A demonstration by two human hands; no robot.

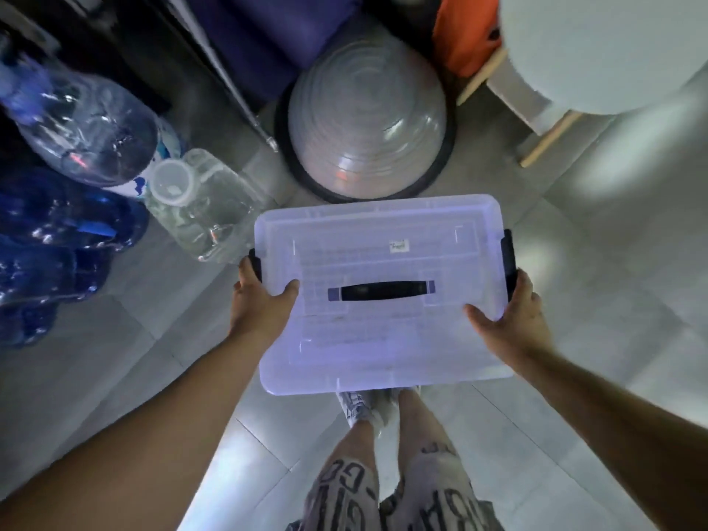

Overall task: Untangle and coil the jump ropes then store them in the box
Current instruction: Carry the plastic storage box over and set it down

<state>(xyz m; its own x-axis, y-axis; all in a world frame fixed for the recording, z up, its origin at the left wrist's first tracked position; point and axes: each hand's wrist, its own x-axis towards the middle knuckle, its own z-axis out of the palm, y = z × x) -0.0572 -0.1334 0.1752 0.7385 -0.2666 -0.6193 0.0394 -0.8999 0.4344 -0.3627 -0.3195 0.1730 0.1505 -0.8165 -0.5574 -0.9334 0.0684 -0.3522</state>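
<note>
box: clear plastic box (383, 339) with its lid on, held up off the floor in front of the person, pretty much level, long side running left to right
lid: see-through, black carry handle (381, 291) in the middle, small white sticker (399, 246) a bit past it
latches: black clip on each short end, left latch (256, 262) and right latch (508, 258), both sitting flat against the box
left hand: left hand (260, 300) wrapped on the left end of the box, thumb lying on top of the lid, fingers tucked under the edge by the latch, so that grip is clamped on the box
right hand: right hand (513, 312) doing the same on the right end, thumb on the lid, fingers down around the side, clamped on too
jump ropes: can't make any out, lid's too cloudy to tell what's inside
floor: pale grey tiles (574, 262), feet in light sneakers (354, 406) showing just under the near edge of the box
beyond the box: grey half-dome balance trainer (366, 120) on the floor, near the far edge
left side: big clear water jug (199, 208) just beside the box's left corner, a bigger bottle (84, 120) behind that, blue plastic-wrapped packs (57, 239) further left
top right: round pale stool (597, 51) with wooden legs, orange thing (465, 32) beside it
</note>
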